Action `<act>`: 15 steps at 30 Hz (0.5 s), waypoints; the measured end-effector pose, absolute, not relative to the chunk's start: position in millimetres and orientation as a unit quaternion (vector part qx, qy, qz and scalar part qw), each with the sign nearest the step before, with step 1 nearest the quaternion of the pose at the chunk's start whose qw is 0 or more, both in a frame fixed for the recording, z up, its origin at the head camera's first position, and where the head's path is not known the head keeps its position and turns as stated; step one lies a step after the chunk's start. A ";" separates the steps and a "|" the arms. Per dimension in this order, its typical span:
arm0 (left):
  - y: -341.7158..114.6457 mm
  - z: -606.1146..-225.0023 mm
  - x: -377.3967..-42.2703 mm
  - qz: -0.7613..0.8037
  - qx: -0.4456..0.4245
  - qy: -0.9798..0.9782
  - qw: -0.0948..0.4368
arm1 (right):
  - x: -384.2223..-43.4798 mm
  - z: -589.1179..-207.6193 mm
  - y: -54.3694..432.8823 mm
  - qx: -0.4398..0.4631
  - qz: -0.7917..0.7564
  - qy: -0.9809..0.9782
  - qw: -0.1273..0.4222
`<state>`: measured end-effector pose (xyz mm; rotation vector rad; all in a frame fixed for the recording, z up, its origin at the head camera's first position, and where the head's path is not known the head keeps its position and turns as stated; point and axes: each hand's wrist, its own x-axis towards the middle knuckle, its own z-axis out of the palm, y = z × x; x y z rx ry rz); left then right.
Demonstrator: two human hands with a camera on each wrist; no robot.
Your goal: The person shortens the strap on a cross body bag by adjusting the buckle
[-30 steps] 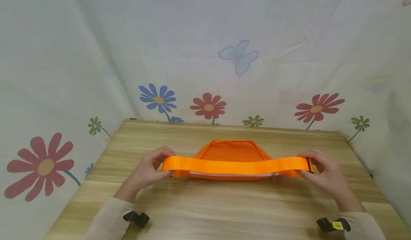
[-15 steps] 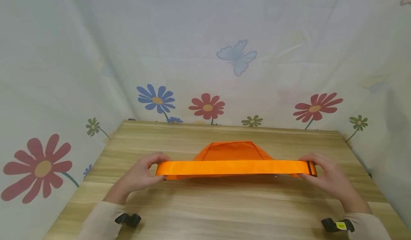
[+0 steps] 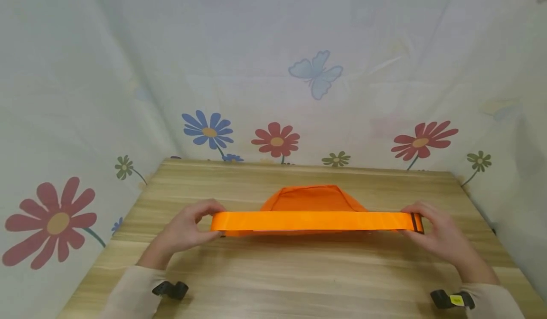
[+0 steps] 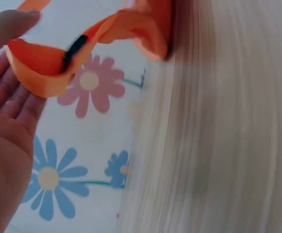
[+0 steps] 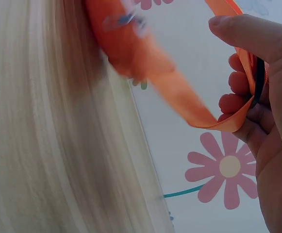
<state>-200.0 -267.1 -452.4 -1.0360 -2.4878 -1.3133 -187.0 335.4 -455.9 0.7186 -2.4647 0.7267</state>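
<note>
An orange waist bag (image 3: 314,199) is at mid-table in the head view, its body behind its own strap. The flat orange strap (image 3: 307,221) stretches nearly straight between the two hands. My left hand (image 3: 188,226) holds the strap's left bend, which wraps past the fingers in the left wrist view; a small black piece (image 4: 74,51) shows on the band there. At the other end, my right hand (image 3: 442,236) grips the strap beside a black slider (image 3: 416,223). Blurred in the right wrist view is the bag's zip pull (image 5: 121,19). The strap hides the bag's front.
The wood-grain table (image 3: 290,281) runs back to a pale cloth backdrop (image 3: 248,72) printed with flowers and a butterfly. More cloth hangs at both sides. Each sleeve carries a black wrist mount, on the left (image 3: 171,289) and on the right (image 3: 452,300).
Both hands have moved apart, the left hand more than the right. The strap has gone from slightly wavy to nearly straight, and it now covers most of the pale zip line.
</note>
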 end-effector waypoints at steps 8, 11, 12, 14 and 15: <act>-242.6 -448.3 -201.2 -0.630 -0.380 -0.673 0.075 | -186.8 -457.2 335.4 0.270 0.278 -0.887 0.249; -235.0 -447.6 -201.8 -0.666 -0.370 -0.644 0.071 | -186.9 -457.6 332.6 0.272 0.298 -0.878 0.256; -233.3 -447.5 -201.8 -0.674 -0.363 -0.640 0.071 | -186.8 -457.6 331.3 0.271 0.308 -0.875 0.256; -230.9 -447.4 -201.9 -0.680 -0.345 -0.643 0.072 | -186.4 -457.3 328.0 0.266 0.328 -0.871 0.252; -230.4 -447.4 -202.0 -0.680 -0.337 -0.648 0.073 | -186.2 -457.0 326.6 0.264 0.340 -0.868 0.249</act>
